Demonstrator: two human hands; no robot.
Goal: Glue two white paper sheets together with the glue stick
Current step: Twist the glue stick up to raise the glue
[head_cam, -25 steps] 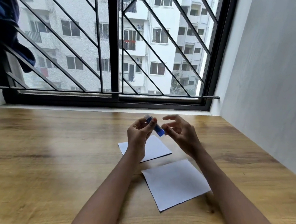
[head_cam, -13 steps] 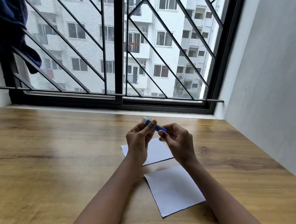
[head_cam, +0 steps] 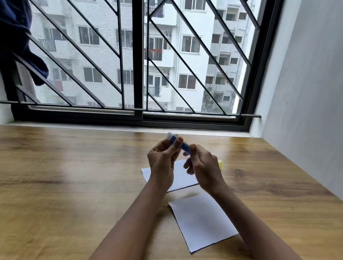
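A blue glue stick with a white tip pointing up-left is held above the table. My left hand grips its upper part between thumb and fingers. My right hand pinches its lower end. Two white paper sheets lie flat on the wooden table: the far sheet sits under my hands, partly hidden by them, and the near sheet lies between my forearms. A small yellow object, perhaps the cap, peeks out behind my right hand.
A barred window with a black frame runs along the table's far edge. A grey wall closes the right side. Dark blue cloth hangs on the bars at the upper left.
My right hand has closed in from open fingers onto the lower end of the glue stick. The stick has tilted flatter. The yellow object now shows behind my right hand.
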